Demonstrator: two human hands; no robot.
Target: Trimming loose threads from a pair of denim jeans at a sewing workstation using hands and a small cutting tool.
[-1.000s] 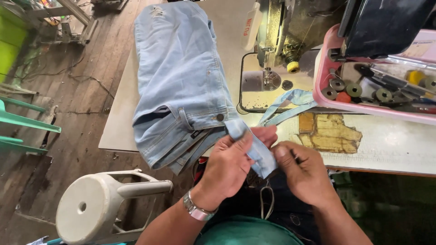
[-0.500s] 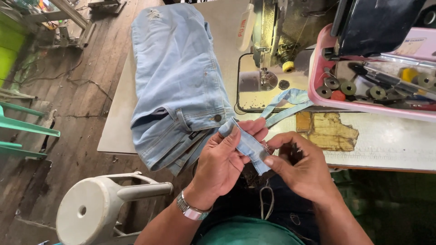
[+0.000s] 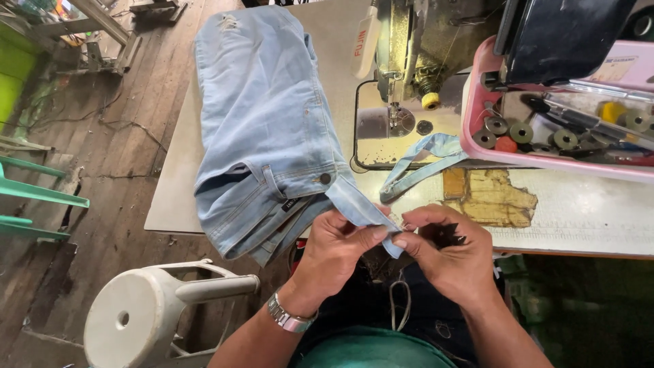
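Observation:
Folded light-blue jeans [image 3: 266, 129] lie on the sewing table [image 3: 170, 197], waistband hanging over the near edge. A loose end of the waistband [image 3: 357, 208] sticks out toward me. My left hand [image 3: 337, 249], with a metal wristwatch, pinches that denim end from the left. My right hand [image 3: 449, 252] pinches its tip from the right and also holds a small dark tool, partly hidden in the palm. Both hands hover just below the table's front edge.
A sewing machine [image 3: 402, 48] stands at the table's back with a blue denim strip [image 3: 422, 160] before it. A pink tray [image 3: 477, 129] holds bobbins and tools at right. A white plastic stool [image 3: 129, 317] sits lower left, green chairs [image 3: 34, 197] far left.
Both hands shifted slightly lower and closer together on the waistband end; the fingers now pinch its tip instead of holding it spread.

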